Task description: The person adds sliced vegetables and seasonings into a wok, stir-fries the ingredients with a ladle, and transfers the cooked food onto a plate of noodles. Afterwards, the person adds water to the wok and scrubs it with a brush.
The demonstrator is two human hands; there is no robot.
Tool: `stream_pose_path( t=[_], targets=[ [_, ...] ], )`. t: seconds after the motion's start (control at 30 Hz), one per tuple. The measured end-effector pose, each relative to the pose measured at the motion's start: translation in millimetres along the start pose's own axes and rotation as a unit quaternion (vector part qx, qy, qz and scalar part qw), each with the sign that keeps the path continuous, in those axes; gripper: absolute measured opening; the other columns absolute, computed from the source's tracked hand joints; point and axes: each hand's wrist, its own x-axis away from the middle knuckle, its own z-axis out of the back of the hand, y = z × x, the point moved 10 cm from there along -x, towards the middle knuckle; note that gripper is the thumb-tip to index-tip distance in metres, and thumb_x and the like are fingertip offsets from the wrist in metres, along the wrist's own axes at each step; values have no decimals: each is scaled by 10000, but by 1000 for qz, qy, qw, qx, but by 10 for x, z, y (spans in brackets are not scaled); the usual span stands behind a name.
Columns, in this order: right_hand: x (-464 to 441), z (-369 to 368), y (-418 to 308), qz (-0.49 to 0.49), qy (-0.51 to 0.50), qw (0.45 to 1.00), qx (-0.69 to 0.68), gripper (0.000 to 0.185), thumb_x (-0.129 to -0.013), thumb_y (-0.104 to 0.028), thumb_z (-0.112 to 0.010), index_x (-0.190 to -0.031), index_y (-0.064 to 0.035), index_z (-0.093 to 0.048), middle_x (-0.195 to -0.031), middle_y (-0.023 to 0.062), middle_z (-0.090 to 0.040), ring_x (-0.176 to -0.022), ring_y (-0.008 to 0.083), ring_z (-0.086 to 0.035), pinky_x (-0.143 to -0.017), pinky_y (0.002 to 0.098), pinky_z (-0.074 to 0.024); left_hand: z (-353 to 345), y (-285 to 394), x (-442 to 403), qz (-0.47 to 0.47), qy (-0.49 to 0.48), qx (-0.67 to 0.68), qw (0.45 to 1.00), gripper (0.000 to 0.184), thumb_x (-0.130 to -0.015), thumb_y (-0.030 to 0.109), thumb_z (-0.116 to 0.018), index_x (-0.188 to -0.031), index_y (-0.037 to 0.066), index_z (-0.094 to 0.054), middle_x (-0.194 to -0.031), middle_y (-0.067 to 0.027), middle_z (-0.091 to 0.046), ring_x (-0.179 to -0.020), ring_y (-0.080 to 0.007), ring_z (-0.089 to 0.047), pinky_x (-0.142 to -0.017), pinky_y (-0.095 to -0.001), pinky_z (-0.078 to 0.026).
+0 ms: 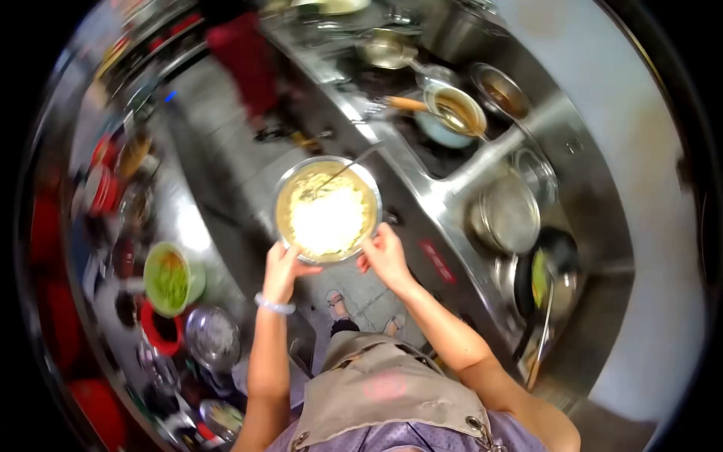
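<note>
While your left hand (282,270) and right hand (387,260) grip the rim of a round, shiny metal bowl (281,217) full of pale yellow food (328,218), it hangs over grey floor (241,162) between two silver metal counters (413,194).

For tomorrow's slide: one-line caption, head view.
Left hand and right hand hold a metal bowl with a utensil in it, contents partly glare-washed, above a tiled floor.

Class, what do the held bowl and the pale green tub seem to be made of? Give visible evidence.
Held bowl: probably stainless steel, polished; its rim gleams silvery. Pale green tub: likely plastic, smooth; its wall is evenly coloured, without metallic glare.
</note>
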Motion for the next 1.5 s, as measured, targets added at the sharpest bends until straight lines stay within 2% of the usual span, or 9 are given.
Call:
stream_pose_path(
  t=[0.13, 0.17, 0.2, 0.27, 0.33, 0.47, 0.67, 0.97, 1.5],
  targets=[
    [783, 1151, -343, -26, 42, 989, 141, 291, -892, -232, -546, -961, 42, -474, -621, 120, -558, -517, 223, -589, -515, 354, -472, -878, -38, 247, 68, -95, -86, 989, 294, -853, 54, -440, -1081, -127, -483, -917, -186, -624, -657, -204, -647, -526, -283, -577],
    [1027, 1578, -666, 75, 172, 943, 274, 365, -891, -288, -540, -1074, 25, -499, -763, 145, -598, -657, 267, -611, -635, 366, -473, -1052, -86, 273, 87, -133, -132, 978, 300, -844, 53, -445, -1075, -136, -479, -913, -193, -622, -641, -219, -646, -507, -279, -571],
    [1292, 1958, -838, 110, 266, 906, 310, 363, -847, -194, -582, -1168, -45, -499, -1017, 160, -581, -932, 296, -567, -802, 387, -441, -1265, -132, 266, 100, -165, -177, 965, 307, -834, 51, -450, -1070, -145, -475, -908, -201, -621, -625, -234, -645, -489, -276, -566],
    [1780, 2335, -1282, 281, 345, 766, 465, 455, -788, -82, -595, -1228, -133, -495, -1190, 169, -493, -1110, 329, -451, -951, 461, -335, -1742, -227, 310, 121, -207, -226, 944, 284, -828, 46, -446, -1030, -151, -484, -897, -211, -618, -570, -222, -632, -469, -273, -563],
    [1951, 2572, -1067, 234, 304, 730, 566, 520, -732, 9, -579, -1217, -164, -506, -1228, 172, -465, -1161, 367, -389, -1005, 525, -253, -2174, -446, 386, 171, -276, -332, 886, 289, -824, 42, -444, -1034, -153, -474, -880, -199, -618, -530, -212, -617, -474, -270, -564],
    [2563, 3231, -315, 126, 221, 789, 560, 309, -755, -18, -511, -1063, -31, -527, -1039, 115, -552, -1000, 258, -518, -875, 372, -398, -3256, -932, 677, 165, -383, -391, 820, 356, -820, 64, -478, -1066, -189, -439, -856, -194, -620, -549, -216, -635, -468, -268, -562],
    [3368, 3767, -351, 142, 396, 786, 453, 147, -846, -93, -523, -984, -45, -540, -787, 126, -625, -632, 324, -616, -522, 410, -478, -4106, -1298, 801, 206, -423, -399, 787, 261, -845, 78, -477, -1034, -101, -455, -863, -182, -612, -558, -237, -635, -510, -290, -569],
    [3703, 4229, 232, 103, 534, 792, 278, 83, -862, -124, -562, -856, -44, -539, -780, 143, -619, -698, 358, -597, -572, 419, -465, -4991, -1629, 962, 135, -422, -433, 785, 276, -839, 52, -459, -1077, -88, -438, -819, -185, -606, -555, -268, -634, -506, -319, -573],
    [3580, 4820, 636, 90, 597, 753, 261, 59, -853, -114, -550, -840, -62, -526, -760, 138, -573, -696, 376, -569, -593, 445, -458, -5381, -1782, 880, 95, -448, -448, 768, 254, -838, 49, -446, -1033, -113, -427, -845, -225, -601, -626, -316, -649, -518, -355, -593]
  ],
)
